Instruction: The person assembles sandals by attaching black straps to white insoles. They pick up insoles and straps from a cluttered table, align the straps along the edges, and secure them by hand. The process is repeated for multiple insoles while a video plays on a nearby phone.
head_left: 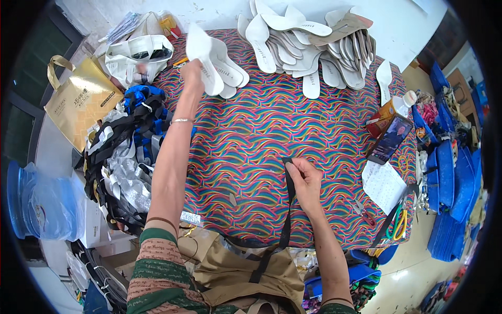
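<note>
My left hand (192, 77) reaches to the far left of the table, its fingers closed at the side edge of a white insole (198, 46). That insole overlaps a small fan of similar insoles (228, 70), and its upper end is slightly blurred. Around the middle of the table, my right hand (306, 183) pinches the end of a black strap (288, 204) between thumb and fingers. From there the strap runs down over the near edge toward my khaki apron (272, 275).
A large heap of insoles (298, 49) lies along the back. Black, blue and silver straps (125, 157) pile at left beside a gold bag (86, 97). At right are a phone (391, 140), a bottle (384, 118), paper (383, 182), a small red-handled tool (364, 213) and scissors (400, 225).
</note>
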Demonstrator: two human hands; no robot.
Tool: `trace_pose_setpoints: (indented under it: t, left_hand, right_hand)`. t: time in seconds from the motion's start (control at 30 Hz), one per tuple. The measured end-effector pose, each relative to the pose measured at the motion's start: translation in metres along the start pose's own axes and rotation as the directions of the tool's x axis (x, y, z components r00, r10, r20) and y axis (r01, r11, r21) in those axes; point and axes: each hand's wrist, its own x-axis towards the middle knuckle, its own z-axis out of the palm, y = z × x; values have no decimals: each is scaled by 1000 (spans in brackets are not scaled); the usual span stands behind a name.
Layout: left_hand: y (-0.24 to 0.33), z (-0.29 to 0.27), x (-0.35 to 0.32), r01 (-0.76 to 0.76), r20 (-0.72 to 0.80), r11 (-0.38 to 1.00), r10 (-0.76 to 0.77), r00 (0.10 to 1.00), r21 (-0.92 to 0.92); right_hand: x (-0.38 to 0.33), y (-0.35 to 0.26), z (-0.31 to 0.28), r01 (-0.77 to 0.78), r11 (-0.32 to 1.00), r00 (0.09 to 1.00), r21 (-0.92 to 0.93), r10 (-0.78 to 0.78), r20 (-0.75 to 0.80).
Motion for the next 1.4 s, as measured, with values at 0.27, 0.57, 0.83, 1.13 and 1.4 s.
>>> trace_pose_setpoints:
  t: [0.27, 0.57, 0.83, 1.13, 1.4]
  left_hand:
    - [-47, 5, 31, -135, -139, 689, 327, 935, 712]
    - [-28, -33, 21, 167, 320, 959, -235, 918, 228]
    - [19, -64, -117, 194, 529, 863, -447, 721, 466]
    - [34, 35, -73, -655, 603, 461, 279, 748, 599]
    - [-27, 124, 10, -357, 500, 816, 98, 861, 456]
  right_hand:
    - [-1, -5, 0, 7, 1000, 1000, -2, -7, 9]
    - [4, 4, -2, -18, 998, 1000, 62, 18, -9]
    - [8, 2, -9, -49, 955, 998, 293, 60, -31]
    - [6, 7, -6, -42, 953, 997, 299, 58, -46]
    - [6, 8, -10, -7, 990, 997, 142, 17, -69]
